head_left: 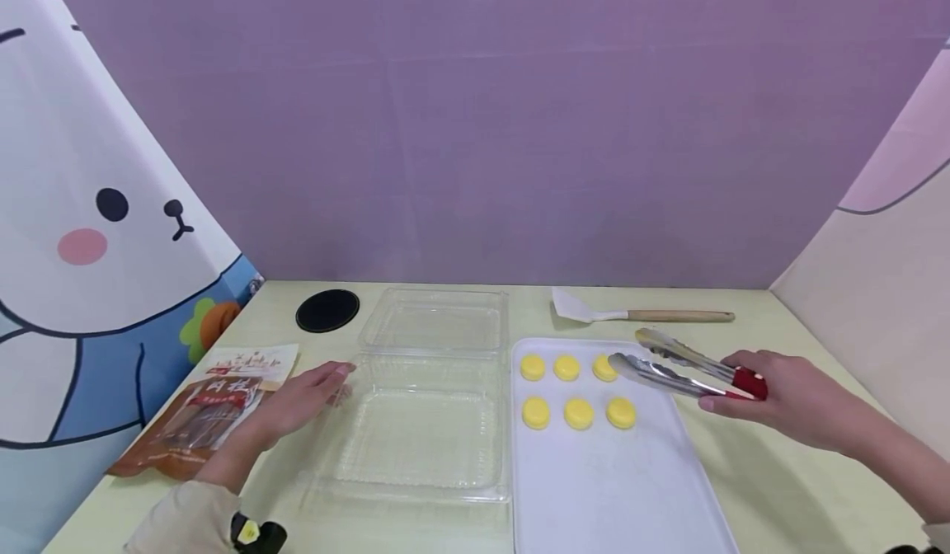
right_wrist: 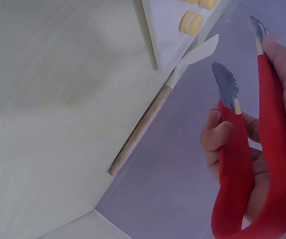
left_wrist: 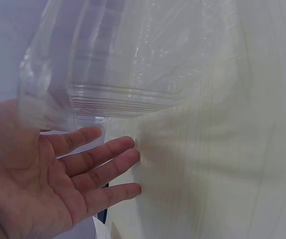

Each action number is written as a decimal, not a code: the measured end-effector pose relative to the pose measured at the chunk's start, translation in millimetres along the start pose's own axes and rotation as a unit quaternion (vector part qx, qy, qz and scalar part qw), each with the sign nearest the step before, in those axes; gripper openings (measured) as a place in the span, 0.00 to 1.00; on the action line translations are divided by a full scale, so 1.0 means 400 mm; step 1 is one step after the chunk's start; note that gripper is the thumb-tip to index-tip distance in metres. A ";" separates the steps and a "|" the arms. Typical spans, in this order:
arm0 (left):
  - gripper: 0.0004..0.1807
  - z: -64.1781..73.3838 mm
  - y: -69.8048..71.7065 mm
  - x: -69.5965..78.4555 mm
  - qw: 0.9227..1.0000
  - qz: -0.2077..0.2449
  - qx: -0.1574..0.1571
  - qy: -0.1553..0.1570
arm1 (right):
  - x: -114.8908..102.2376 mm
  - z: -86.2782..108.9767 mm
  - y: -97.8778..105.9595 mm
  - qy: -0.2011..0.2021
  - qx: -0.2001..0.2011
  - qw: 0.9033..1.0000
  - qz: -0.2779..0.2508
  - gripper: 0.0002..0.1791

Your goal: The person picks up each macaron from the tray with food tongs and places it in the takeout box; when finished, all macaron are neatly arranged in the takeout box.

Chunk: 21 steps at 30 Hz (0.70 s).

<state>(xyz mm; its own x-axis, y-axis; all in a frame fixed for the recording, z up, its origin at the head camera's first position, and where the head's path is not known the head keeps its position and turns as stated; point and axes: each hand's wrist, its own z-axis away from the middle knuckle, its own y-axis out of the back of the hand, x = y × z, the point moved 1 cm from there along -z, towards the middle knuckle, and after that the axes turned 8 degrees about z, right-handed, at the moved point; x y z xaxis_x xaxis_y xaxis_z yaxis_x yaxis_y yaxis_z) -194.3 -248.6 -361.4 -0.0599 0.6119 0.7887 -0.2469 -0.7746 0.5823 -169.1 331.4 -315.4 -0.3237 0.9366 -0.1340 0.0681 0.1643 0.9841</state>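
In the head view, my right hand [head_left: 794, 401] grips a pair of tongs [head_left: 723, 393] by the red handles. Their metal arms are spread, and the tips hang over the upper right of a white tray [head_left: 616, 496]. Several yellow macarons [head_left: 578, 414] lie in two rows on that tray, one partly hidden behind a tip. Red handle grips [right_wrist: 272, 149] fill my right palm in the right wrist view. My left hand [head_left: 297, 406] is at the left side of a clear plastic container [head_left: 416, 488], lid folded back. Its fingers [left_wrist: 108, 167] are loosely extended beside the ribbed plastic wall [left_wrist: 128, 102].
A white spatula with a wooden handle [head_left: 679, 316] lies behind the tray. At the back left is a black round disc [head_left: 327, 311]. A brown and white food packet [head_left: 200, 422] lies by my left forearm. A purple backdrop [head_left: 475, 142] closes off the rear.
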 end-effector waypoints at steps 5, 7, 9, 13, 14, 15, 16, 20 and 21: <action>0.36 0.000 0.000 0.000 1.000 -0.003 -0.001 -0.002 | 0.002 0.001 0.001 0.011 0.006 1.000 0.018 0.35; 0.36 0.000 -0.001 0.000 1.000 -0.004 -0.003 -0.001 | 0.002 0.004 0.003 0.008 0.007 1.000 0.026 0.34; 0.36 0.000 -0.002 0.000 1.000 -0.004 -0.003 -0.002 | 0.002 0.007 0.003 0.006 0.003 0.999 0.037 0.34; 0.35 0.001 -0.003 0.002 1.000 -0.002 -0.002 -0.002 | 0.002 0.009 0.001 0.008 -0.019 0.999 0.033 0.34; 0.35 0.002 -0.004 0.002 1.000 -0.002 -0.002 -0.002 | 0.003 0.009 0.000 0.012 -0.025 0.999 0.026 0.34; 0.35 0.003 -0.004 0.003 1.000 -0.003 -0.002 -0.001 | 0.004 0.009 -0.001 0.017 -0.032 0.999 0.017 0.33; 0.36 0.003 -0.004 0.004 1.000 -0.004 -0.002 0.001 | 0.005 0.009 -0.002 0.024 -0.038 0.999 0.008 0.32; 0.36 0.005 -0.004 0.005 1.000 -0.008 -0.001 0.004 | 0.011 0.011 -0.010 0.053 -0.049 0.997 -0.015 0.28; 0.36 0.005 -0.004 0.005 1.000 -0.008 0.000 0.004 | 0.012 0.011 -0.012 0.059 -0.050 0.997 -0.018 0.28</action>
<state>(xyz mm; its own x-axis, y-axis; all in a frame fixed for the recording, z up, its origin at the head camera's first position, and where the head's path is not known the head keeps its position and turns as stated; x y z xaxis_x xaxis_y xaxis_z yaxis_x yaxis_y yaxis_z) -191.9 -246.5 -360.5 -0.0635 0.6254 0.7777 -0.2485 -0.7647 0.5946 -166.9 336.4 -321.2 -0.4334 0.8869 -0.1601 -0.0387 0.1592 0.9865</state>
